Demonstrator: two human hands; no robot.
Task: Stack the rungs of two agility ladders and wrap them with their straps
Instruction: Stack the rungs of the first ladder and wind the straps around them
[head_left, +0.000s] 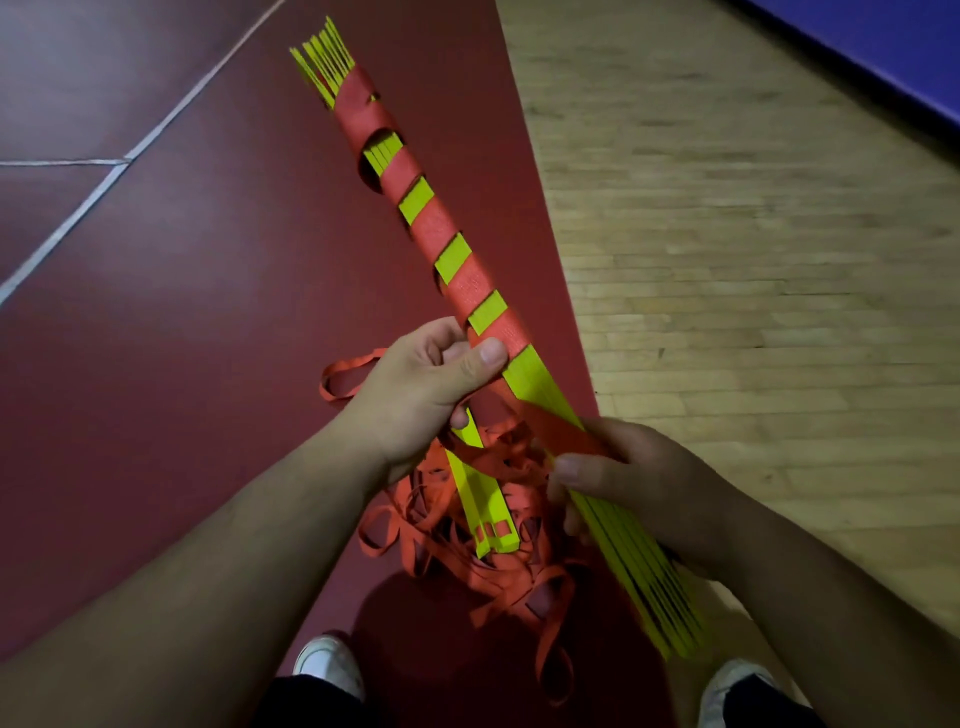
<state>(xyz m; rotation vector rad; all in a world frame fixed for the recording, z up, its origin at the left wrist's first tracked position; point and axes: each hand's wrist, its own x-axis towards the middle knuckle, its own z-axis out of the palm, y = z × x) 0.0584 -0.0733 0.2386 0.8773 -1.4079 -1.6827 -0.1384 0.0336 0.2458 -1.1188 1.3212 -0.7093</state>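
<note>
A long stack of yellow rungs (415, 200) points away from me, slanting up to the left. A red strap (470, 280) spirals around its far half. My left hand (421, 389) grips the stack at the middle, thumb pressing on the last strap turn. My right hand (644, 483) holds the near part of the stack and pinches a flat length of strap against it. Below my hands lie a few more yellow rungs (488, 514) in a tangled heap of loose red strap (498, 571) on the floor.
The floor is dark red court surface (182, 338) with white lines (78, 213) on the left and pale wood boards (753, 260) on the right. A blue edge (883, 57) runs at the top right. My two white shoes (327, 670) show at the bottom.
</note>
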